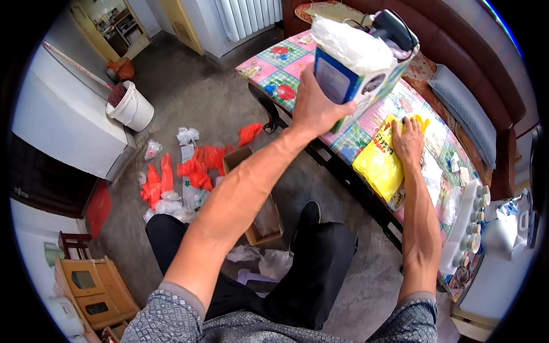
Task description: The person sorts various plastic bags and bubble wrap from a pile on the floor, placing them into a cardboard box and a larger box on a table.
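Note:
My left hand (319, 100) grips the near corner of a printed cardboard box (364, 85), which is tilted over the far part of the table. White plastic (349, 45) bulges from the box's top, beside a dark object with a black cord (392, 30) whose kind I cannot tell. On the tabletop lies a flat yellow plastic bag (379, 160) bearing printed writing. My right hand (408, 139) rests palm down on that bag, fingers spread towards its crumpled far end. The box hides part of the table behind it.
A patterned tablecloth (283, 64) covers the table. Several lidded jars (474, 229) stand at its right end. Red plastic bags (199, 167) and an open cardboard carton (253, 238) lie on the floor by my legs. A white bucket (139, 111) stands left; a brown sofa (480, 73) lies beyond the table.

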Available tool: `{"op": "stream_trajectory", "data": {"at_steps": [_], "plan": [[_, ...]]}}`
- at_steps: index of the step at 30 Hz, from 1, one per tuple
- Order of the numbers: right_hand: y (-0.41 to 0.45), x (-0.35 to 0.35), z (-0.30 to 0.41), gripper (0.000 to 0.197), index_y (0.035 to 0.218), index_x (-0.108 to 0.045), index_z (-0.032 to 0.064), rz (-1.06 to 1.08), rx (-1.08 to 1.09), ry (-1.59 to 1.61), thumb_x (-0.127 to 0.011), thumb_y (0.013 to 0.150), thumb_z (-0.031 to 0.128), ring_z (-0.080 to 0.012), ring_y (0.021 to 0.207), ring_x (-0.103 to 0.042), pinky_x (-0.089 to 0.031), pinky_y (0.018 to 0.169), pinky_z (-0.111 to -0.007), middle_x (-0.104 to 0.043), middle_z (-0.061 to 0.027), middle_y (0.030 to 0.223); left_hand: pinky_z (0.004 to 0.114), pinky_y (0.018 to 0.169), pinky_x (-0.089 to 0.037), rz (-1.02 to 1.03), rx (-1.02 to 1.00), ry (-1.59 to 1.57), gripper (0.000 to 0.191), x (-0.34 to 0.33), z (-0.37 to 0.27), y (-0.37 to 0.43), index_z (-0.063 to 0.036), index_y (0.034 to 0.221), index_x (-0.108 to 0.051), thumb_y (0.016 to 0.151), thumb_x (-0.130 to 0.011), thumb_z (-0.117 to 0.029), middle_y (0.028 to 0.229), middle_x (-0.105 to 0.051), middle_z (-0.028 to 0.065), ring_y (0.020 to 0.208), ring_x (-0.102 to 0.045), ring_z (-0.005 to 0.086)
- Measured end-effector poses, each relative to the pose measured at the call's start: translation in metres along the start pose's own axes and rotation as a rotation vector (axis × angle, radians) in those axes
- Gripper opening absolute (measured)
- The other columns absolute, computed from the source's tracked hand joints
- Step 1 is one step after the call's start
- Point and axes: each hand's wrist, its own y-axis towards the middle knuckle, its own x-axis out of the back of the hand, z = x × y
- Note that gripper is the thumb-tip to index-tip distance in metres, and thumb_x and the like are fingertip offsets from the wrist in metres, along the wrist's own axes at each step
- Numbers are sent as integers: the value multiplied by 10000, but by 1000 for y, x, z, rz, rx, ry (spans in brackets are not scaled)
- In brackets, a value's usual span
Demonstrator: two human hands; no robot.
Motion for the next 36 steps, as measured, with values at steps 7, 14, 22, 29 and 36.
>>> {"op": "stream_trajectory", "data": {"at_steps": [7, 14, 22, 29, 36], "plan": [[13, -9, -7, 699, 1429, -551, 50, 53, 36, -55, -442, 1006, 597, -349, 1438, -411, -298, 1196, -461, -481, -212, 1515, 411, 983, -504, -95, -36, 161, 953, 20, 29, 28, 100, 1303, -438, 624, -956, -324, 1238, -611, 246, 1161, -620, 337], [29, -12, -8, 752, 1458, -512, 27, 127, 68, -54, -382, 1016, 622, -346, 1440, -414, -321, 1193, -449, -470, -205, 1529, 423, 1083, -436, -1, -265, 141, 944, 106, 68, 14, 52, 1382, -448, 713, -895, -441, 1351, -552, 285, 1262, -544, 366], [42, -31, -26, 813, 1476, -522, 96, 105, 39, -101, -393, 956, 708, -323, 1430, -440, -327, 1184, -426, -500, -173, 1518, 382, 1011, -488, -299, 730, 243, 606, 280, 186, -226, 56, 1312, -582, 891, -779, -334, 1281, -651, 186, 1187, -618, 260], [44, -32, -36, 812, 1481, -526, 163, 124, -3, -51, -389, 934, 747, -340, 1428, -442, -338, 1178, -464, -500, -168, 1519, 378, 850, -557, 588, 1026, 302, 363, 237, 223, -461, -22, 1173, -689, 865, -719, -212, 1027, -747, 159, 939, -719, 237], [38, -31, -34, 770, 1471, -538, 212, 145, -3, -56, -387, 938, 746, -346, 1381, -502, -378, 1147, -472, -536, -166, 1488, 449, 1096, -437, 1527, 786, 371, 655, 131, 181, -542, -77, 1430, -514, 871, -693, -369, 1378, -584, 245, 1233, -583, 394]]}}
